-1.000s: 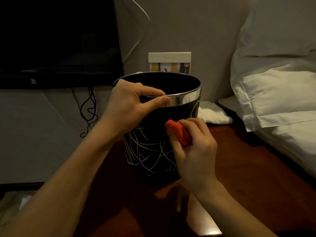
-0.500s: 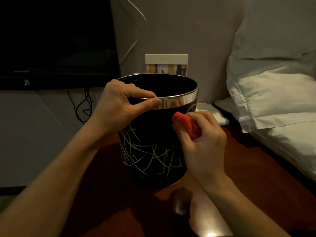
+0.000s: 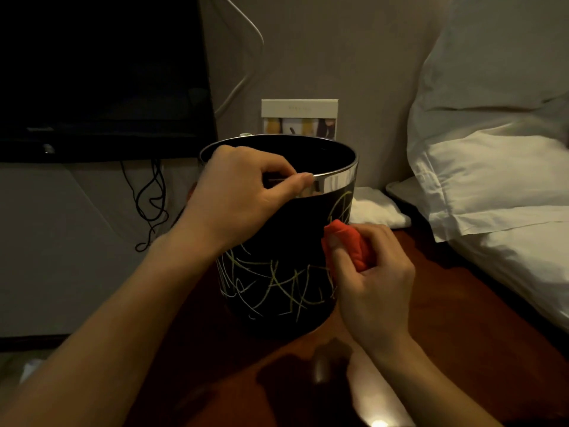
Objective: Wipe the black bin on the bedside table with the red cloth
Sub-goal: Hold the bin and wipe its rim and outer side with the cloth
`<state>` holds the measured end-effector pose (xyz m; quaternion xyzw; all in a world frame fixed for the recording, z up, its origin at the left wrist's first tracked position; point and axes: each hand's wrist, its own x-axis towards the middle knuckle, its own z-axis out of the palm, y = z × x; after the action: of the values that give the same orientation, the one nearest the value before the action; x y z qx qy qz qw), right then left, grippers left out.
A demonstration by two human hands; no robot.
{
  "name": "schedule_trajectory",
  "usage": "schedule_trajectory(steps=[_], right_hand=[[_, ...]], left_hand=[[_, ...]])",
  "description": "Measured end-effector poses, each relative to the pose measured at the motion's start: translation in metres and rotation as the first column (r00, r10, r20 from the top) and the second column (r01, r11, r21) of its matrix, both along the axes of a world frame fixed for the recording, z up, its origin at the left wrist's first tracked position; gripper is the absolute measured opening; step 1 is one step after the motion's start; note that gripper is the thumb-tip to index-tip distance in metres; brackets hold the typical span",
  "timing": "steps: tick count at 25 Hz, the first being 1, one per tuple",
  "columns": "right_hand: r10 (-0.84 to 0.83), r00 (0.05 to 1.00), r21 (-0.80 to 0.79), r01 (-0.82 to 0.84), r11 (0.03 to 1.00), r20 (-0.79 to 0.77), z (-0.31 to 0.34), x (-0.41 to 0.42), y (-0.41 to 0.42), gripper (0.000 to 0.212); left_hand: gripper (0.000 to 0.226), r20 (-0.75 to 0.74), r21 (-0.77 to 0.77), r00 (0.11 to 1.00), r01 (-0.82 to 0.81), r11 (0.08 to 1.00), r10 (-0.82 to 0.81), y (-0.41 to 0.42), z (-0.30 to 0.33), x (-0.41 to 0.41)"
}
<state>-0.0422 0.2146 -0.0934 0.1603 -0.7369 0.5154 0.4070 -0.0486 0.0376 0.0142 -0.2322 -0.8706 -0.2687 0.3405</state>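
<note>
A black bin (image 3: pixel 277 272) with a shiny metal rim and pale scribbled lines stands upright on the dark red bedside table (image 3: pixel 446 318). My left hand (image 3: pixel 234 198) grips the bin's near rim, thumb outside on the metal band and fingers curled inside. My right hand (image 3: pixel 369 272) holds a bunched red cloth (image 3: pixel 351 241) and presses it against the bin's right side, about halfway up. The cloth's lower part is hidden in my fingers.
White pillows (image 3: pixel 492 180) crowd the table's right edge. A folded white cloth (image 3: pixel 375 208) lies behind the bin, and a small card (image 3: pixel 300 118) leans on the wall. A dark screen (image 3: pixel 98 78) with hanging cables (image 3: pixel 151 198) is at left.
My right hand has slid the red cloth along the bin's side toward the right. The left hand keeps its grip on the rim.
</note>
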Motion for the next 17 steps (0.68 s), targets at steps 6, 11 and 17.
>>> schedule_trajectory(steps=[6,11,17], right_hand=[[-0.011,0.998,0.045,0.008,0.999,0.06,-0.017,0.0,0.008,0.011],[0.028,0.997,0.116,-0.037,0.993,0.071,-0.012,-0.004,-0.006,0.012],[-0.039,0.996,0.027,0.041,0.999,-0.08,0.034,-0.014,-0.005,0.012]], left_hand=[[0.025,-0.06,0.063,0.998,0.0,0.998,0.003,0.0,-0.011,-0.007],[0.012,-0.094,0.03,0.995,0.029,0.999,-0.026,-0.007,-0.007,-0.001],[0.006,-0.078,0.036,0.996,0.049,0.998,-0.046,-0.01,-0.008,-0.001]])
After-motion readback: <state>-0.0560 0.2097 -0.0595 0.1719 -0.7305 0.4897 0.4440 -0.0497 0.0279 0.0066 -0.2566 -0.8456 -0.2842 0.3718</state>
